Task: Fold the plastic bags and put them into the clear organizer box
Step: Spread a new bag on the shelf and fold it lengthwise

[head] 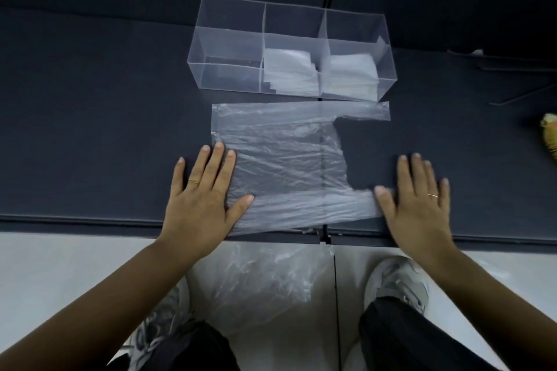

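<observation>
Both arms are extended forward; the left hand (202, 193) and right hand (417, 199) are laid flat, fingers spread.

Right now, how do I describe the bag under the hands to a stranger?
On the dark table, before the clear organizer box, a plastic bag lies between the left hand and right hand. Unlike the folded bags inside, it is spread flat.
</observation>
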### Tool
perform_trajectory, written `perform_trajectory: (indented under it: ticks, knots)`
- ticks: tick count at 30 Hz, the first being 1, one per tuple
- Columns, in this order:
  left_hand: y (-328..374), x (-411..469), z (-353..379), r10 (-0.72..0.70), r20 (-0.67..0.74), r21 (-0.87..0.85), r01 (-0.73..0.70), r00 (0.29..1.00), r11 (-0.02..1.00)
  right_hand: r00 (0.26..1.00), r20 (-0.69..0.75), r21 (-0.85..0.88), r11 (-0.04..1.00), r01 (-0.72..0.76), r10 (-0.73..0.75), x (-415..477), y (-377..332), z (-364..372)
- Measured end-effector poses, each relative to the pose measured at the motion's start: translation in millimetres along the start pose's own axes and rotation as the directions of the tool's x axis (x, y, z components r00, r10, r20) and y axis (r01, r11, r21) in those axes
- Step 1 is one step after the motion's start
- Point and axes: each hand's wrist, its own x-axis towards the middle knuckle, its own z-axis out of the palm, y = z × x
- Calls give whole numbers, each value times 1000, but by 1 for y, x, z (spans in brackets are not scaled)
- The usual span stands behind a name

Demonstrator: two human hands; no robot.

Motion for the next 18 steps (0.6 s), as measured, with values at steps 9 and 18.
perform_trajectory:
  ticks: [9, 18]
  knots:
    - [7, 50, -3, 125, 34, -17, -125, 992, 992, 797, -16, 88, 793, 603, -604, 55, -168, -5]
    - [-7, 5, -12, 170, -85, -198, -184, 982, 963, 936, -183, 103, 940, 324, -302, 45, -52, -24]
